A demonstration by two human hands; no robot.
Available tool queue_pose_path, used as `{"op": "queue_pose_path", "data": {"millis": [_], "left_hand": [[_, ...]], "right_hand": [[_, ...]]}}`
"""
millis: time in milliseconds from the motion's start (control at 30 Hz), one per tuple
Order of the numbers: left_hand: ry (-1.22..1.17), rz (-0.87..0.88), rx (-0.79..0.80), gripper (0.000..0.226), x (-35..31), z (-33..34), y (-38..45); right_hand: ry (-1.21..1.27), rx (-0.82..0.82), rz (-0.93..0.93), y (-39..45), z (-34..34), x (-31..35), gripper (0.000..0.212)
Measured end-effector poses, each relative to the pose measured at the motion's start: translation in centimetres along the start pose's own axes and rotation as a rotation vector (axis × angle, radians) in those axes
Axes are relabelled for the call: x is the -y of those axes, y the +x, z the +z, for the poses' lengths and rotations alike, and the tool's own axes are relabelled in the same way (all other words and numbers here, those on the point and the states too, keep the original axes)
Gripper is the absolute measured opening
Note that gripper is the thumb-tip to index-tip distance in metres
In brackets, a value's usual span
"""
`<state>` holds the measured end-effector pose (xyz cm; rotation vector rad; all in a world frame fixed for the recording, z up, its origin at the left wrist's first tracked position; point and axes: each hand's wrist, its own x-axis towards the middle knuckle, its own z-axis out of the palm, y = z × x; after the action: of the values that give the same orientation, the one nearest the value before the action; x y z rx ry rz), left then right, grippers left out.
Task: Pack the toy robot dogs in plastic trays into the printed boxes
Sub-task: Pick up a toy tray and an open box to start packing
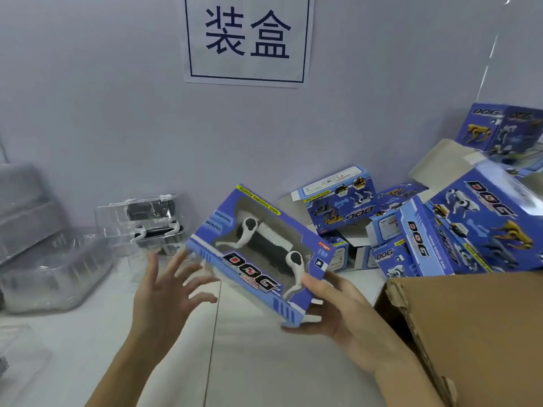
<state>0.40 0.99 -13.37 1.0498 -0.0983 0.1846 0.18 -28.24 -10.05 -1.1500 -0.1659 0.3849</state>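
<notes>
A blue printed box with a window hangs tilted over the white table. Through the window shows a black and white toy robot dog inside. My right hand grips the box's lower right corner, thumb on the front and fingers underneath. My left hand has its fingers spread wide just left of the box, by its left end, and holds nothing. Clear plastic trays with toy dogs stand at the back left.
A pile of blue printed boxes, some with open flaps, fills the back right. A brown cardboard carton stands at the right front. Stacked clear trays lie at the far left. A paper sign hangs on the wall.
</notes>
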Motion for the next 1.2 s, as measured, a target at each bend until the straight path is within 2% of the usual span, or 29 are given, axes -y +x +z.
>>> {"op": "queue_pose_path", "data": {"millis": [100, 200, 233, 333, 467, 533, 633, 767, 867, 933, 1033, 1100, 1133, 1200], "left_hand": [[0.154, 0.011, -0.018, 0.076, 0.0, -0.5, 0.1], [0.254, -0.005, -0.024, 0.078, 0.3, -0.6, 0.2], [0.275, -0.009, -0.018, 0.079, 0.4, -0.5, 0.2], [0.359, -0.017, 0.026, 0.078, 1.0, -0.1, 0.1], [0.435, -0.061, 0.064, 0.077, 1.6, 0.6, -0.1], [0.467, -0.083, 0.066, 0.077, 1.8, 0.9, -0.1], [0.506, -0.108, 0.059, 0.079, 2.1, 1.0, -0.1], [0.525, -0.135, 0.033, 0.077, 2.2, 0.9, -0.1], [0.568, -0.144, 0.015, 0.065, 2.0, 1.1, -0.3], [0.602, -0.155, 0.001, 0.055, 2.1, 1.3, -0.5], [0.669, -0.179, 0.01, 0.043, 2.5, 1.7, -0.7], [0.728, -0.196, 0.007, 0.04, 2.9, 1.9, -0.9], [0.758, -0.203, 0.006, 0.039, 3.1, 2.0, -1.0], [0.806, -0.214, 0.012, 0.036, 3.6, 2.1, -1.2]], "right_hand": [[0.345, -0.052, -0.179, -0.6, 0.5, 0.8, 0.052], [0.538, -0.115, -0.399, -1.6, 0.8, 1.6, 0.033], [0.572, -0.153, -0.465, -2.0, 1.1, 2.0, 0.034], [0.615, -0.3, -0.63, -3.3, 1.5, 3.1, 0.055], [0.768, -0.39, -0.63, -4.9, 1.0, 5.0, 0.07], [0.768, -0.377, -0.645, -5.4, 1.0, 5.7, 0.065], [0.65, -0.356, -0.626, -5.0, 1.0, 5.6, 0.062], [0.528, -0.329, -0.485, -3.4, -0.3, 4.4, 0.049], [0.228, -0.392, -0.364, -0.9, -1.0, 2.8, 0.018], [-0.044, -0.395, -0.245, 0.8, -1.3, 1.3, 0.007], [-0.332, -0.33, -0.01, 2.6, -1.3, -0.7, 0.012], [-0.527, -0.353, 0.044, 3.8, -1.2, -1.9, 0.018], [-0.639, -0.379, 0.039, 4.6, -1.1, -2.6, 0.025], [-0.868, -0.441, -0.017, 6.3, -0.9, -3.9, 0.056]]}}
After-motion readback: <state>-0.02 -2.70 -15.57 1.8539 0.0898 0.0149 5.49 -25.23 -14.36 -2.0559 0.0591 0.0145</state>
